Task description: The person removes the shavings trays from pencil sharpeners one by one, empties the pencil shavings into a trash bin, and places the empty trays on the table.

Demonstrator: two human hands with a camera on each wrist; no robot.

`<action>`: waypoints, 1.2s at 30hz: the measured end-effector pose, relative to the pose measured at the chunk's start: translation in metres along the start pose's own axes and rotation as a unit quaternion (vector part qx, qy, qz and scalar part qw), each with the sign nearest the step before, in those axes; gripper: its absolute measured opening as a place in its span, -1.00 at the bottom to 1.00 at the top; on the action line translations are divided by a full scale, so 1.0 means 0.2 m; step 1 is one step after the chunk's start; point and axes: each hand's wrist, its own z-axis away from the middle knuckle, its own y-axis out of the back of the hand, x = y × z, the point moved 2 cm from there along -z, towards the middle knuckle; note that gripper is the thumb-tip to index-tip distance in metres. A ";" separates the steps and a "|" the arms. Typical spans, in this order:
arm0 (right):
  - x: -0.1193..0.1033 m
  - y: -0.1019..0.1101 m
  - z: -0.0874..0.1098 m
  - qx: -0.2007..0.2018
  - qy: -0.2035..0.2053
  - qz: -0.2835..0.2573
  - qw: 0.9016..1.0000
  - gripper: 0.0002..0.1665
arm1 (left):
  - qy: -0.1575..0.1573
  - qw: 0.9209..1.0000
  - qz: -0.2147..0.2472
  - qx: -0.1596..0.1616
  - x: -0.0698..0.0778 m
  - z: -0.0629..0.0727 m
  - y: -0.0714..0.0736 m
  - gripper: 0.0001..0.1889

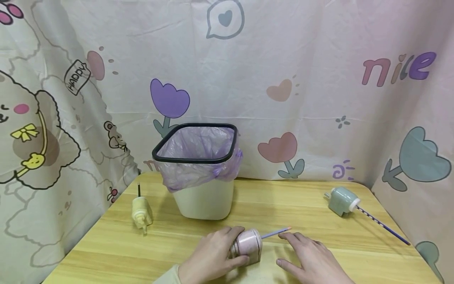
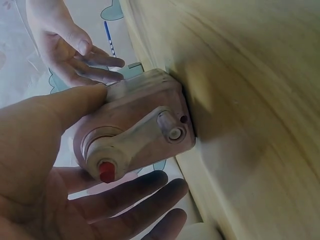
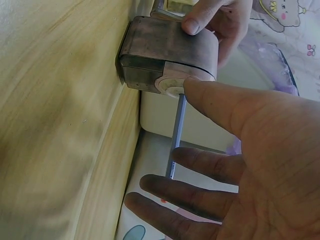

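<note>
In the head view a pink crank pencil sharpener (image 1: 249,246) rests on the table near the front. My left hand (image 1: 213,254) grips it from the left, thumb on one side and fingers on the other. A light purple pencil (image 1: 274,233) with an orange-red end sticks out of its right side. The crank arm (image 2: 135,132) and its red tip (image 2: 107,172) show in the left wrist view. Just right of the pencil is my right hand (image 1: 312,256), fingers spread and holding nothing. The right wrist view shows the pencil (image 3: 177,125) behind its thumb and fingers.
A white bin (image 1: 207,201) with a purple liner and black rim stands behind the sharpener. A yellow sharpener (image 1: 141,211) with a dark pencil is at the left. At the right lies a grey-green sharpener (image 1: 343,201) holding a dotted blue pencil (image 1: 384,225). A printed curtain (image 1: 227,79) surrounds the table.
</note>
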 end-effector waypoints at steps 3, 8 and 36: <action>0.00 0.00 0.00 -0.005 -0.001 -0.006 1.000 -0.27 | 0.002 1.000 0.009 -0.004 0.00 0.00 -0.01 -0.34; 0.01 -0.01 0.00 -0.004 0.003 -0.005 1.000 -0.25 | 0.003 0.999 0.034 -0.010 0.00 -0.01 -0.01 -0.40; 0.02 -0.02 -0.03 -0.064 -0.037 -0.052 0.996 -0.25 | 0.014 0.995 0.099 -0.001 -0.03 -0.03 -0.03 -0.47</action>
